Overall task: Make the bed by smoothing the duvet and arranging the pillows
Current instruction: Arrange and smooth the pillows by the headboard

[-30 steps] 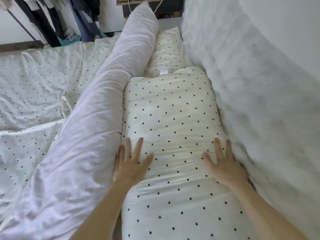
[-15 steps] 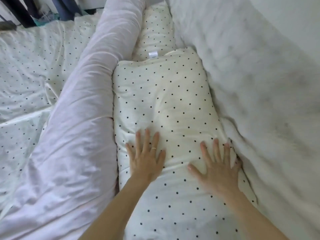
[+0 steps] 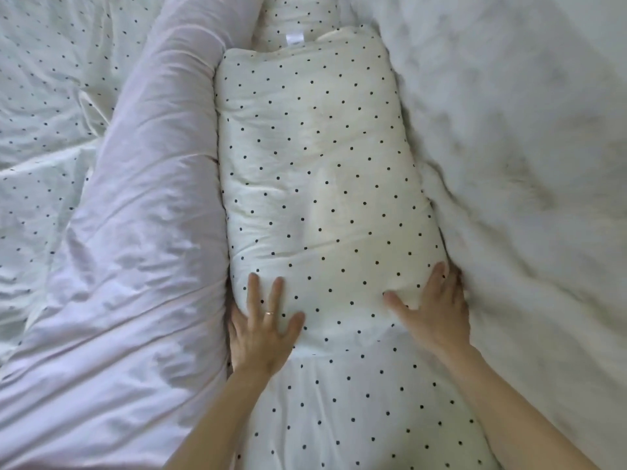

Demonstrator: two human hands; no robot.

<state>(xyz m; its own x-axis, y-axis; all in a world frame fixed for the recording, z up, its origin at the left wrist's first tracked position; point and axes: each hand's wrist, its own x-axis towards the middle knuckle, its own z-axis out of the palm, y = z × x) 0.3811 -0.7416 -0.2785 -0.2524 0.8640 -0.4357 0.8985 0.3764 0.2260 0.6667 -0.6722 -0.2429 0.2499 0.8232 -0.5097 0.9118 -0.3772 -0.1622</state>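
Two hands: the left hand (image 3: 263, 329) and right hand (image 3: 432, 308) both press on the near end of the dotted pillow (image 3: 315, 171), fingers spread wide and flat, gripping nothing.
Change, left hand: half a second ago it lay well onto the pillow top; now it sits at the left edge, by the seam with the long pale bolster (image 3: 135, 252).
Change, right hand: it now sits at the right edge, fingertips dipping between the pillow and the fluffy white blanket (image 3: 509, 147).
Meaning: the hands seem to be squaring the pillow by its sides rather than patting its top, so this pillow is probably near its final place.
Pillow place: lengthways in the centre, bolster touching its left side, blanket against its right.
Duvet: the dotted duvet (image 3: 44, 106) lies far left, creased, likely unsmoothed.
Hidden: the right hand's outer fingers sink into the blanket.
Cut off: a second dotted pillow (image 3: 298, 22) at the far edge shows only its near end and a small label.
Unclear: whether the near dotted fabric (image 3: 356, 418) belongs to the same pillow cannot be told.
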